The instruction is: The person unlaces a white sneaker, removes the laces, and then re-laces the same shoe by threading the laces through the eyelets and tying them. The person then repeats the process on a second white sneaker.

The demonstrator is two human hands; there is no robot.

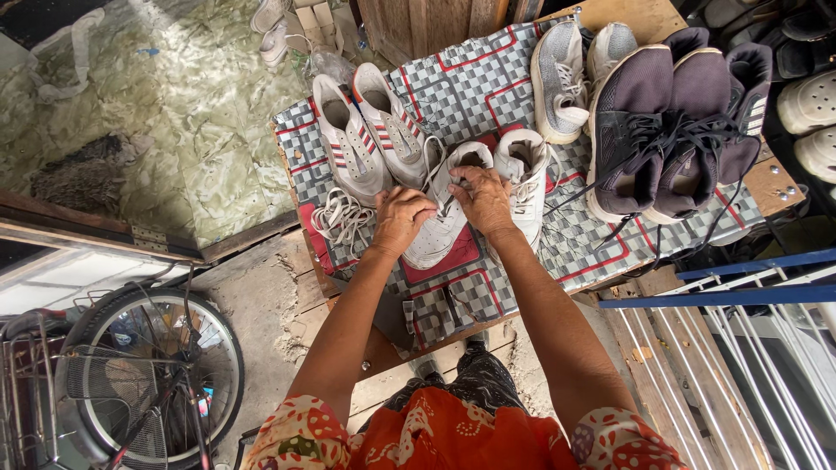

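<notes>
White shoe (440, 228) lies on the checkered table (488, 91), between other shoes. Left hand (402, 218) and right hand (482, 198) rest on it, fingers pinching its lace (446, 207). Loose laces (341, 219) lie beside.

Checked table (488, 96) under sneakers (366, 130), laces (340, 218)

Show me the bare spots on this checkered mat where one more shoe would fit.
Free: the near edge of the mat, below the white shoe both hands work on, and the far middle strip between the striped pair and the grey pair. Crowded: the dark shoes on the right, and the loose laces on the left.
</notes>
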